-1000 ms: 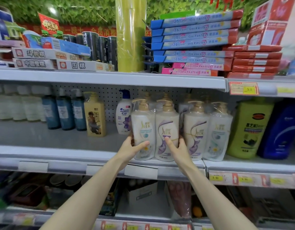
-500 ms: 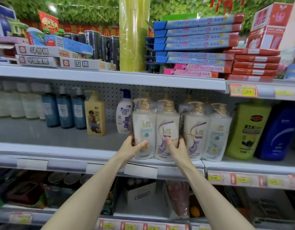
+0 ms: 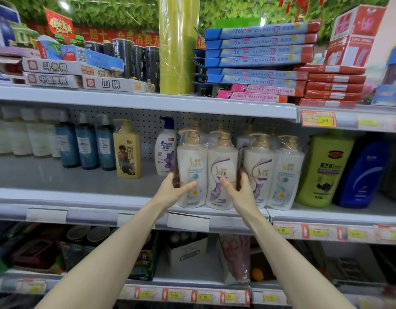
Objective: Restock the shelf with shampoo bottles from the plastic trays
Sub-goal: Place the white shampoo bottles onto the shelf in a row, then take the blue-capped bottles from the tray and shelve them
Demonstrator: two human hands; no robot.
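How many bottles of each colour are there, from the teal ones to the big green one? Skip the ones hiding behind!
Teal bottles: 3
Yellow bottle: 1
Blue-capped white bottle: 1
Gold-pump white bottles, front row: 4
Green bottle: 1
Total: 10

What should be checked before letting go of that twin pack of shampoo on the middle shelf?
1. Grip: ok. The left hand and right hand hold the twin pack by its sides, thumbs on the front.
2. Upright, labels forward: ok.
3. Base seated on the shelf: cannot tell; it is at the front edge.
4. Right fingers free to withdraw: not ok; they sit wedged against the neighbouring pack.
5. Room to push back: cannot tell; more pump tops show behind.
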